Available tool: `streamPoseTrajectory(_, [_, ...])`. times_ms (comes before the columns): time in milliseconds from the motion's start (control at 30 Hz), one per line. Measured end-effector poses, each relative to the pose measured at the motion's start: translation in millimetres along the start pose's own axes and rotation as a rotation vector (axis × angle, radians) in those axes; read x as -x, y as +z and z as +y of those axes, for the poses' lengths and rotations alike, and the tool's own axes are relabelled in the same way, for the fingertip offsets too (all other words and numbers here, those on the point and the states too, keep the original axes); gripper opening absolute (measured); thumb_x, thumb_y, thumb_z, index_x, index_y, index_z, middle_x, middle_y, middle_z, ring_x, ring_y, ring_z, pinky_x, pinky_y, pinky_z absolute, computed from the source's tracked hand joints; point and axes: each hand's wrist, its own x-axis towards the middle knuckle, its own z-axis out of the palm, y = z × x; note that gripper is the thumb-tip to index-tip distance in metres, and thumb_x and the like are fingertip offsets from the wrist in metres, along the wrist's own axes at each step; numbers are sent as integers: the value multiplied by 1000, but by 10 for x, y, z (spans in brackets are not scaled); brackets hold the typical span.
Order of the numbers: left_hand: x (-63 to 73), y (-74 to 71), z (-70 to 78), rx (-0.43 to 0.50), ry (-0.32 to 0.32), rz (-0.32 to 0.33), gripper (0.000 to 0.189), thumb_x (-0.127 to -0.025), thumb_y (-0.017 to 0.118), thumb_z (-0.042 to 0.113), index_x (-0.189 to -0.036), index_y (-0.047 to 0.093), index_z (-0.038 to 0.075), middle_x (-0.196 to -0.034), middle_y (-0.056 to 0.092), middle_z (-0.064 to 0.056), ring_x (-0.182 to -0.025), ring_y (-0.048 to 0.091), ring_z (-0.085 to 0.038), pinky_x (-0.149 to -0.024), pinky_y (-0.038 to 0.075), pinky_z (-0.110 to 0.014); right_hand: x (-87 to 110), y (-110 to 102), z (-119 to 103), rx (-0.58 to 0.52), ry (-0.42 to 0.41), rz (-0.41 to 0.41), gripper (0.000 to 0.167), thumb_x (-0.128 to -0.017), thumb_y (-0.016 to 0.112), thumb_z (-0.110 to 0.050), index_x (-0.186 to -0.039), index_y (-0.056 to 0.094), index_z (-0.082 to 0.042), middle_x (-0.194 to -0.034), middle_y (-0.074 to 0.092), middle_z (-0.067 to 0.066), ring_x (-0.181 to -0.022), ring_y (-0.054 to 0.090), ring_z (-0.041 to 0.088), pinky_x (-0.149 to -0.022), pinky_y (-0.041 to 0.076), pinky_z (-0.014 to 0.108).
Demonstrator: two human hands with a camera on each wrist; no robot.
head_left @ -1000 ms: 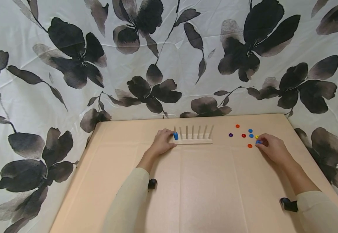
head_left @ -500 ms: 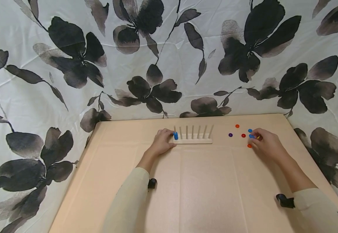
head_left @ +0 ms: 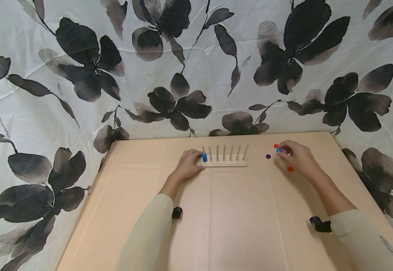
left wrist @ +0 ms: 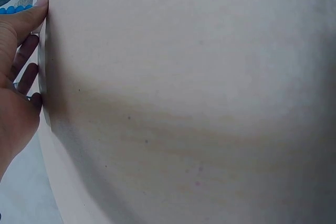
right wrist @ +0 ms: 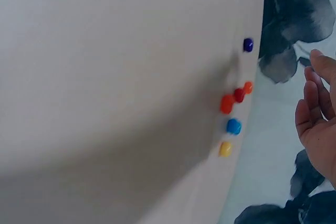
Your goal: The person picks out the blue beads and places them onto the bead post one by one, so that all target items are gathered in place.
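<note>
A wooden peg rack (head_left: 231, 164) with a row of upright pegs stands toward the back of the table. Blue beads (head_left: 204, 157) are stacked on its leftmost peg; they also show at the corner of the left wrist view. My left hand (head_left: 188, 165) grips the rack's left end, thumb along the front edge. Raised above the table at the right, my right hand (head_left: 299, 158) pinches a blue bead (head_left: 279, 150) between thumb and fingertips. Below that hand, the right wrist view shows a yellow bead (right wrist: 225, 149), another blue bead (right wrist: 233, 126) and a red bead (right wrist: 239, 95).
A purple bead (head_left: 268, 156) lies between the rack and my right hand. One orange bead (head_left: 276, 145) is by the fingertips, another orange bead (head_left: 290, 169) nearer the front. A floral cloth (head_left: 182, 67) hangs behind the table (head_left: 240, 214).
My right hand has lifted from the bead group and moved left and back, carrying the pinched blue bead. The left hand and the rack have stayed put.
</note>
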Motion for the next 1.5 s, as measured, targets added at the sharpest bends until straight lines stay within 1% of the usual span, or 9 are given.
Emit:
streamPoseTrajectory(200, [3, 3, -15, -1, 1, -1, 58, -88, 83, 25, -140, 62, 10, -140, 59, -9, -139, 43, -32, -119, 33, -47, -158, 42, -222, -35, -26, 1, 18, -91, 78, -9, -106, 70, -3, -93, 72, 11, -87, 64, 26, -76, 50, 29])
streamPoseTrajectory(367, [6, -1, -17, -2, 5, -1, 58, -88, 83, 25, -140, 62, 10, -139, 59, -9, -139, 43, -32, -119, 34, -47, -321, 73, -419, -56, -71, 11, 18, -92, 77, -7, -107, 71, -2, -96, 72, 14, -88, 66, 29, -80, 54, 44])
streamPoseTrajectory(467, [11, -3, -17, 0, 7, -4, 58, -89, 83, 25, -140, 62, 11, -139, 59, -9, -139, 43, -32, -119, 34, -47, -402, 86, -542, -68, -78, 5, 17, -92, 77, -7, -108, 70, -3, -98, 71, 13, -91, 67, 29, -83, 55, 47])
streamPoseTrajectory(600, [10, -3, -15, 8, 7, -1, 58, -88, 83, 25, -140, 62, 11, -139, 59, -9, -138, 43, -32, -119, 33, -48, -518, 106, -682, -89, -89, 1, 16, -93, 76, -7, -107, 70, -4, -100, 71, 12, -93, 66, 28, -86, 55, 47])
streamPoseTrajectory(800, [-6, 6, -20, 8, 4, -1, 58, -88, 83, 25, -140, 62, 11, -140, 59, -9, -139, 42, -33, -120, 33, -48, -660, 161, -856, -129, -128, -13, 14, -94, 75, -7, -107, 71, -2, -100, 72, 14, -93, 67, 28, -86, 55, 46])
streamPoseTrajectory(1000, [-16, 3, -1, 6, 2, 4, 57, -89, 83, 24, -140, 62, 11, -139, 59, -9, -139, 43, -33, -119, 34, -48, -754, 240, -958, -148, -164, -38, 17, -94, 75, -8, -109, 71, -2, -101, 72, 13, -93, 68, 28, -86, 57, 45])
streamPoseTrajectory(1133, [-26, 2, 11, 8, -2, 3, 57, -89, 83, 25, -139, 62, 10, -139, 59, -9, -138, 43, -32, -119, 34, -48, -813, 278, -1023, -156, -171, -66, 18, -94, 74, -8, -111, 72, -1, -103, 72, 15, -95, 68, 29, -87, 57, 47])
streamPoseTrajectory(1500, [-80, 5, 22, -12, -10, 12, 56, -89, 83, 24, -139, 63, 9, -139, 59, -10, -138, 44, -33, -119, 34, -47, -973, 446, -1274, -167, -229, -115, 19, -96, 73, -9, -114, 75, -6, -105, 73, 10, -97, 68, 25, -90, 58, 44])
